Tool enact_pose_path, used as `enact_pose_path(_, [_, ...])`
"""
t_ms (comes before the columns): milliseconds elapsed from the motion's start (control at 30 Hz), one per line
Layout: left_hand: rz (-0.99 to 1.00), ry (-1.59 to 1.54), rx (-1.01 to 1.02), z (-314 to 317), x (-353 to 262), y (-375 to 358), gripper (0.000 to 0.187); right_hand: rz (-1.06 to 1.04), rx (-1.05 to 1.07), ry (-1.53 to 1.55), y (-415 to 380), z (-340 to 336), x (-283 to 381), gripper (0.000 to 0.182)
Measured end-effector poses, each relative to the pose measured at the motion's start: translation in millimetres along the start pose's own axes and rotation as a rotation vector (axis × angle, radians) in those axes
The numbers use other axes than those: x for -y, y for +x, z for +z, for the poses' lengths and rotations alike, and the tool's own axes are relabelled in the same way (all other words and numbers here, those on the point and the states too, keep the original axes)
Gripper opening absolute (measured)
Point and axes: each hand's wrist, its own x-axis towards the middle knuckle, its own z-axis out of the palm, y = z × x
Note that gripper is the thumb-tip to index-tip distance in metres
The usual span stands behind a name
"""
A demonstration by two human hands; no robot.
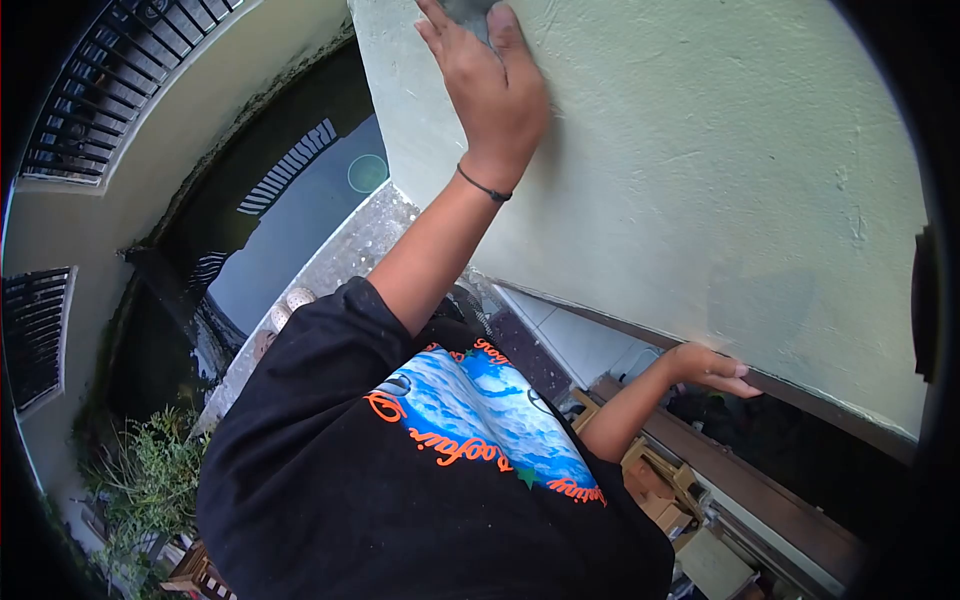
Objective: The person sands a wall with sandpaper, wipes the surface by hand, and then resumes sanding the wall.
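Note:
My left hand, with a dark cord round the wrist, is raised against the pale green wall. Its fingers and thumb are around a grey object at the top edge of the view, too cut off to name. Lower right, my right hand touches the wall's bottom edge. Its fingers are stretched out and partly apart, and no loose thing shows in them. A slightly darker patch marks the wall just above that hand.
Dark water with a round green thing lies left, beyond a speckled concrete ledge. Barred windows are across it. A leafy plant grows lower left. Boxes and a brown beam lie below right.

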Motion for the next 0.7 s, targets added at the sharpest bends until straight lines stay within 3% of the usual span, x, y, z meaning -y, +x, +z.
enact_pose_path(33, [-0.15,-0.161,-0.1,4,-19,9,0.032,-0.035,0.011,-0.01,0,-1,1,0.059])
enact_pose_path(100, [0.364,0.286,-0.379,34,1,-3,0.033,-0.065,0.021,-0.009,0,2,5,0.059])
enact_pose_path(133, [0.244,0.254,0.119,10,-7,-30,0.056,-0.032,0.034,0.088,0,3,10,0.059])
enact_pose_path(233, [0.357,0.339,0.361,1,-13,-59,0.064,-0.004,0.058,0.157,-2,6,21,0.059])
enact_pose_path(267, [0.474,0.359,0.154,4,5,-41,0.043,-0.02,0.076,0.127,-2,2,20,0.06])
enact_pose_path(300, [0.573,0.384,-0.046,3,12,-13,0.036,-0.023,0.106,0.083,0,-8,18,0.06])
enact_pose_path(367, [0.239,0.191,0.202,-19,-9,21,0.038,-0.016,0.095,0.042,-2,-8,17,0.061])
enact_pose_path(400, [0.225,0.198,0.22,-29,-10,25,0.038,-0.012,0.085,0.027,-2,-7,17,0.062])
enact_pose_path(467, [0.392,0.097,0.467,-37,-9,33,0.038,-0.009,0.053,0.02,-3,1,17,0.064])
enact_pose_path(500, [0.488,0.217,0.193,-12,2,10,0.04,-0.006,0.05,0.024,-2,5,17,0.064])
enact_pose_path(533, [0.573,0.171,0.052,5,11,-10,0.038,-0.017,0.055,0.066,-2,5,16,0.065])
enact_pose_path(567, [0.464,0.292,0.288,-6,4,-38,0.044,-0.027,0.062,0.107,-2,3,16,0.066])
enact_pose_path(600, [0.481,0.399,0.452,-12,3,-53,0.047,-0.048,0.063,0.063,-1,2,15,0.067])
enact_pose_path(633, [0.506,0.432,0.514,-16,10,-58,0.046,-0.044,0.071,0.058,-2,2,14,0.067])
enact_pose_path(700, [0.616,0.458,0.38,-15,26,-39,0.044,0.069,0.046,0.052,-2,0,12,0.077])
